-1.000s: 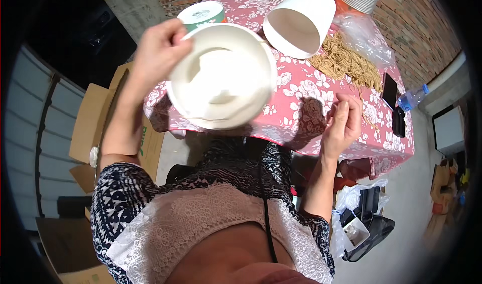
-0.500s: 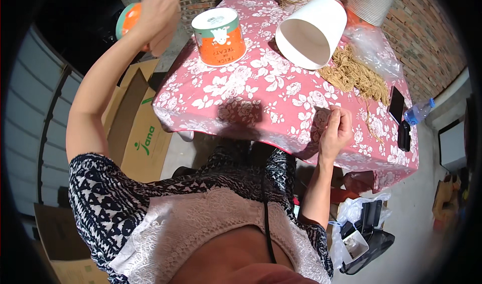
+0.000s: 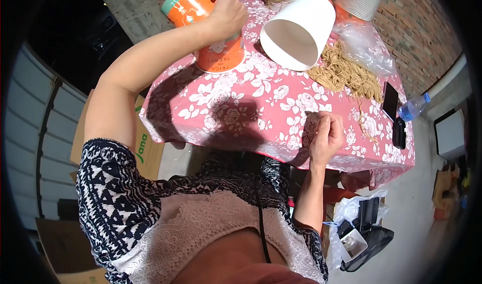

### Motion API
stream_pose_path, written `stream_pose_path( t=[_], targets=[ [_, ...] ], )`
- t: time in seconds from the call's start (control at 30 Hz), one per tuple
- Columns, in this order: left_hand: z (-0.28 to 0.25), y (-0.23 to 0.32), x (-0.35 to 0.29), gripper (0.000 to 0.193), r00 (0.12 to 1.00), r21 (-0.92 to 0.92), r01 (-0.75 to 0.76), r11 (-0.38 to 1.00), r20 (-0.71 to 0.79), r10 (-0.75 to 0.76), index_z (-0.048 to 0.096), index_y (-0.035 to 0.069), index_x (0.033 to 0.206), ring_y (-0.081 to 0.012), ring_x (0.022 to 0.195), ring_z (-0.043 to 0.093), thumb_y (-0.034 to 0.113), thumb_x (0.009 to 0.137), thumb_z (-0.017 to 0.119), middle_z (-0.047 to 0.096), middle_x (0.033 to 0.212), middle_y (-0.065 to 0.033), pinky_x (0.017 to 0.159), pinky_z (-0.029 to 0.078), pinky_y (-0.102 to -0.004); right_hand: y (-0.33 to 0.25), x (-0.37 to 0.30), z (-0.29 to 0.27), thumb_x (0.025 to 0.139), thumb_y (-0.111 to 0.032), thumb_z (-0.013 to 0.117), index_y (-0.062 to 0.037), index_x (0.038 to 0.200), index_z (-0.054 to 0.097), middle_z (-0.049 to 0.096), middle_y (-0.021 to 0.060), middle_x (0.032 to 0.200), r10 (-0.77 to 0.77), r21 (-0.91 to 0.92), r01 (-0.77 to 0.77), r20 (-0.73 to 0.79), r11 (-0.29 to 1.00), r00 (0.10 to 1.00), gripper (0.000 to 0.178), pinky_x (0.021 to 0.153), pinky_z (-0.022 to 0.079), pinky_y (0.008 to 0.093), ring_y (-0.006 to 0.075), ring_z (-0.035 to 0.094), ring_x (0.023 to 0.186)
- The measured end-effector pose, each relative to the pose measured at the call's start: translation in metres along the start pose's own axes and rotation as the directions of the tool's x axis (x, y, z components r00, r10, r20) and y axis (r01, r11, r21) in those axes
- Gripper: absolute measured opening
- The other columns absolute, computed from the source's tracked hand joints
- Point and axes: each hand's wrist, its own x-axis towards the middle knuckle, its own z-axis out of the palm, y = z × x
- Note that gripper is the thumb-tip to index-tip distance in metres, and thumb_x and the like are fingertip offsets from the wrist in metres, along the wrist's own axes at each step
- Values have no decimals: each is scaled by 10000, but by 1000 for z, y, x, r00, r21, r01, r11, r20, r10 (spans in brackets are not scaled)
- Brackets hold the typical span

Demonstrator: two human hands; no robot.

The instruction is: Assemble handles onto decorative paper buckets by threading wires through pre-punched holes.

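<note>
My left hand is closed at the right edge of an orange and green paper bucket, holding it raised and tilted over the table's far left. Just below, partly hidden by my left forearm, a second orange bucket of the same kind stands on the table. Resting at the table's near edge, my right hand has its fingers curled and thumb pressed down; anything inside is hidden. A plain white bucket lies on its side farther back, its opening toward me.
Tan cord lies in a tangled heap beside a clear plastic bag. Stacked white buckets stand behind. A phone, a black case and a bottle sit at the right. A cardboard box is left of the table.
My left hand has swung right with the orange bucket, from beyond the table's left side to above the standing bucket. My right hand keeps its curled pose near the table edge.
</note>
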Motion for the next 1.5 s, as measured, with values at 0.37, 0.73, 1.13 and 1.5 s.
stream_pose_path(
  t=[0.37,0.73,1.13,1.5],
  targets=[
    [-9,4,-1,121,993,-82,-33,996,-120,23,699,63,757,-243,619,640,170,744,643,652,663,-88,590,469,-476,-38,16,48,859,-70,646,19,1148,586,562,240,1154,-190,-188,342,550,921,814,308,914,471,446,408,563,1046],
    [-36,6,-13,186,988,-217,-117,969,-124,92,704,40,752,-243,568,622,210,762,631,655,632,-77,581,444,-478,-11,47,152,851,-106,643,99,1390,346,191,399,1487,-257,-198,584,755,787,603,649,1043,413,501,498,423,1272],
    [-22,47,-37,118,988,-264,-141,954,25,153,705,114,700,-218,593,604,152,780,627,640,637,-36,537,357,-422,2,59,176,826,-99,667,52,1190,557,543,272,1209,-345,12,577,812,817,470,409,943,472,483,439,519,1139],
    [49,103,-56,178,977,-687,23,727,168,128,712,-32,827,-338,776,681,76,751,593,690,832,-199,640,546,-451,-43,62,56,916,-114,582,23,1112,657,631,214,1224,-21,-173,270,808,947,589,251,923,504,413,390,626,1068]
  ],
)
